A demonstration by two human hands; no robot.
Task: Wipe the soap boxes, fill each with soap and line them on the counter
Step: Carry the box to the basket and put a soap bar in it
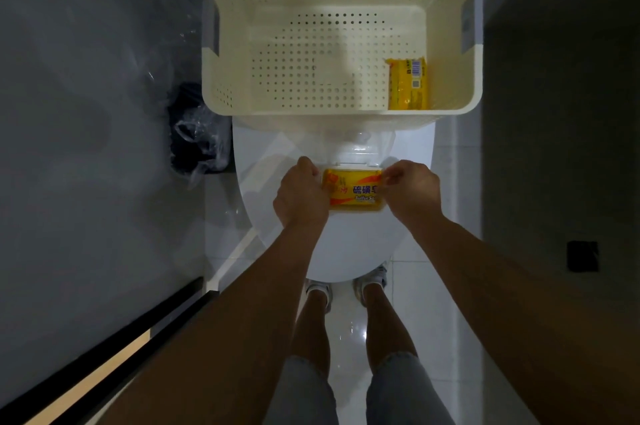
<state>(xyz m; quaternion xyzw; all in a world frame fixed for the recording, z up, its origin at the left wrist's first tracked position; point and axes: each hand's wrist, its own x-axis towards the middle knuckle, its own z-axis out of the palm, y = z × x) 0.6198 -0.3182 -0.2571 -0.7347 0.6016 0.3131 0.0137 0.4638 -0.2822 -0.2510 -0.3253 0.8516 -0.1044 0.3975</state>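
Observation:
A yellow wrapped soap bar (354, 190) lies in a white soap box (353, 210) that I hold over the closed white toilet lid (346, 248). My left hand (300, 194) grips the box's left end. At the right end, the fingers of my right hand (410, 189) pinch the box and the wrapper's edge. Another yellow wrapped soap bar (407, 83) stands against the right inner wall of the cream perforated basket (341, 26), which rests on the toilet tank behind.
A black bin with a clear plastic liner (199, 133) stands on the floor left of the toilet. A grey wall runs along the left and a dark wall along the right. My legs and shoes stand on the glossy white tiles below.

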